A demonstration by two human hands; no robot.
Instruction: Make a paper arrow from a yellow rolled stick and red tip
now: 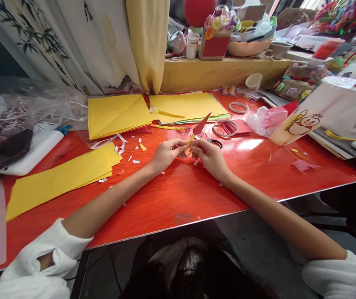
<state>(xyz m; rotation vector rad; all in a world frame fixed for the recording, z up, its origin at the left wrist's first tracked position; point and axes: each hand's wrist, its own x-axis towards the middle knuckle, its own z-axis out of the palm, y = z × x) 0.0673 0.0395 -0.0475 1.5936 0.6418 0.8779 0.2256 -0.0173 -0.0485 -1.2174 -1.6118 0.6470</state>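
Above the middle of the red table, my left hand (pixel 169 154) and my right hand (pixel 210 157) meet, fingertips pinched together. Between them is a narrow yellow paper strip (pixel 189 146), bent into a small loop at its lower end. A pointed red paper piece (pixel 202 124) rises above the fingertips; whether it is fixed to the strip I cannot tell. Just behind my right hand lies a black scissors handle (pixel 215 143), the rest of it hidden. Two rolls of tape, a nearer one (pixel 225 128) and a farther one (pixel 238 108), lie beyond.
Yellow paper stacks (pixel 115 116) lie at the back, with cut yellow sheets (pixel 62 178) at left. White scraps (pixel 136 161) dot the red table (pixel 153 207). A large drink cup (pixel 308 112) and a pink plastic bag (pixel 267 120) stand right. Craft items crowd the ledge (pixel 227 68).
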